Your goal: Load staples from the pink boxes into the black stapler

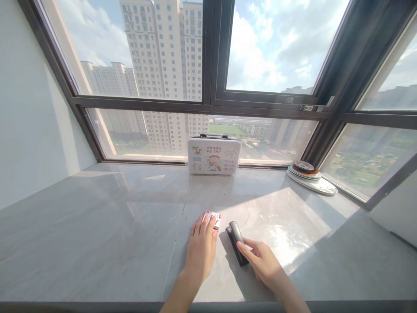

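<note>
A dark grey stapler (237,243) stands on the sill at a slant, with its jaw end pointing away from me. My right hand (262,261) grips it from the right side, thumb on the top arm. To the left, a small white box with red and pink print (214,221) lies on the surface. My left hand (201,248) covers its near part from above, fingers bent over it and thumb at its right side. What the box contains is not visible.
A white carry case (214,157) with cartoon prints stands upright against the window. Stacked plates (306,171) sit in the far right corner. The grey marble-like sill (114,248) meets dark window frames behind and a wall on the left. Bright sunlight falls on its right part.
</note>
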A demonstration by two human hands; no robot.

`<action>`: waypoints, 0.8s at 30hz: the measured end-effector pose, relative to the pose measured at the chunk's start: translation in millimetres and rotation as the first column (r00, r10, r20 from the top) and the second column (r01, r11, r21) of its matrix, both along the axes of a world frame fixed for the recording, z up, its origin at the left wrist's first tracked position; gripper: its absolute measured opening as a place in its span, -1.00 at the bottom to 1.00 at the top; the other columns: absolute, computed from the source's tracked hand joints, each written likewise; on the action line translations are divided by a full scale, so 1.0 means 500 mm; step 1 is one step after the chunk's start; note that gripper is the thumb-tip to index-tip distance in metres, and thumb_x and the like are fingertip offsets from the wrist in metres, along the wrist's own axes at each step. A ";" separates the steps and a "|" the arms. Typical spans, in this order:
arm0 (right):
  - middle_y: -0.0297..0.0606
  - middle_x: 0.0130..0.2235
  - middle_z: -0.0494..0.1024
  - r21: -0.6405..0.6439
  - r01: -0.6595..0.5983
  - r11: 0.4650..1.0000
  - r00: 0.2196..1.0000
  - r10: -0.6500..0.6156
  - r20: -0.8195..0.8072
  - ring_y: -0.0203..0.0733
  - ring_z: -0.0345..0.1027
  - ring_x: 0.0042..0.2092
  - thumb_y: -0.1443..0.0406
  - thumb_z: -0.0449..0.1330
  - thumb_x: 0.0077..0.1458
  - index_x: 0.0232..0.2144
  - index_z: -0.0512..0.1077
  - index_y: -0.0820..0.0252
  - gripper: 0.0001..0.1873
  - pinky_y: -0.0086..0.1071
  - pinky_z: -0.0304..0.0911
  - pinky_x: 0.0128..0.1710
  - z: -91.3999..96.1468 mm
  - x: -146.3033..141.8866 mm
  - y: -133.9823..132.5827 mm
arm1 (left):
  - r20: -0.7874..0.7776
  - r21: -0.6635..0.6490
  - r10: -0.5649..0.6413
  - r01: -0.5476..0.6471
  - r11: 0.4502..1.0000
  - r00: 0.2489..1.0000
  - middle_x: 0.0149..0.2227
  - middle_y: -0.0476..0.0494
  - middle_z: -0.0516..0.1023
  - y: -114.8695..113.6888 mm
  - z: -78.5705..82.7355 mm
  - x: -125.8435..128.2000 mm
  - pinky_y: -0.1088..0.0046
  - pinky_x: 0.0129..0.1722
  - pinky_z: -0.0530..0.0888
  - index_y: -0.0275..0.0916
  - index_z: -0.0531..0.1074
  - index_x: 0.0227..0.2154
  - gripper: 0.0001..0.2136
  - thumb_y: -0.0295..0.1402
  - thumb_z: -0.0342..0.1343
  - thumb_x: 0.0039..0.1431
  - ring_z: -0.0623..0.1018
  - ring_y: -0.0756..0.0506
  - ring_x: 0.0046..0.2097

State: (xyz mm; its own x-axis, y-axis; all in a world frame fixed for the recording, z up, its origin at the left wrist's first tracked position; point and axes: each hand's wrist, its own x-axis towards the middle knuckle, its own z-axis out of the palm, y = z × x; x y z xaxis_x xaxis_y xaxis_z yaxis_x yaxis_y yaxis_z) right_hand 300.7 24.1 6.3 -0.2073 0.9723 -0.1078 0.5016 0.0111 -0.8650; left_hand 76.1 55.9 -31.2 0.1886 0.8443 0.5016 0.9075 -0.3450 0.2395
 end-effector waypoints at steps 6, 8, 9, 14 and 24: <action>-0.41 -0.70 0.43 -0.064 -0.021 0.998 0.977 0.007 -0.212 -0.26 0.16 -0.75 -0.16 -0.05 0.39 0.35 0.23 0.30 -0.22 -0.53 -0.04 -0.76 -0.017 -0.111 -0.012 | -0.007 0.096 0.071 -0.070 0.993 0.997 0.44 -0.22 0.17 -0.053 -0.019 -0.003 0.00 0.27 0.41 -0.13 0.16 0.40 -0.51 -0.43 -0.09 0.46 0.22 -0.30 0.43; -0.39 -0.67 0.46 -0.063 -0.052 0.997 0.962 0.033 -0.271 -0.26 0.19 -0.74 -0.14 -0.04 0.40 0.36 0.21 0.31 -0.24 -0.54 -0.02 -0.76 -0.018 -0.156 -0.018 | -0.005 0.103 0.102 -0.101 0.990 0.995 0.44 -0.26 0.16 -0.065 -0.026 -0.022 -0.01 0.29 0.40 -0.16 0.14 0.41 -0.50 -0.45 -0.10 0.45 0.22 -0.31 0.43; -0.39 -0.66 0.47 -0.059 -0.069 0.996 0.954 0.048 -0.294 -0.26 0.21 -0.73 -0.13 -0.04 0.41 0.36 0.20 0.31 -0.24 -0.55 0.00 -0.76 -0.018 -0.177 -0.019 | -0.002 0.098 0.113 -0.112 0.989 0.994 0.44 -0.27 0.16 -0.069 -0.030 -0.037 -0.02 0.29 0.39 -0.18 0.15 0.41 -0.50 -0.46 -0.10 0.45 0.22 -0.31 0.43; -0.39 -0.62 0.49 -0.036 -0.216 0.976 0.914 0.189 -0.359 -0.24 0.28 -0.68 -0.07 -0.03 0.43 0.41 0.11 0.29 -0.26 -0.52 0.13 -0.70 -0.025 -0.278 -0.002 | 0.038 0.050 0.184 -0.186 0.981 0.982 0.39 -0.29 0.25 -0.073 -0.043 -0.155 -0.05 0.28 0.39 -0.20 0.20 0.37 -0.55 -0.38 -0.14 0.48 0.26 -0.31 0.40; -0.34 -0.53 0.53 -0.027 -0.309 0.951 0.904 0.285 -0.319 -0.18 0.33 -0.61 0.05 -0.10 0.46 0.47 -0.09 0.26 -0.29 -0.42 0.25 -0.59 -0.038 -0.439 0.022 | 0.016 0.006 0.200 -0.200 0.980 0.980 0.26 -0.26 0.41 -0.063 -0.019 -0.339 -0.01 0.23 0.41 -0.15 0.24 0.33 -0.58 -0.28 -0.22 0.51 0.42 -0.27 0.27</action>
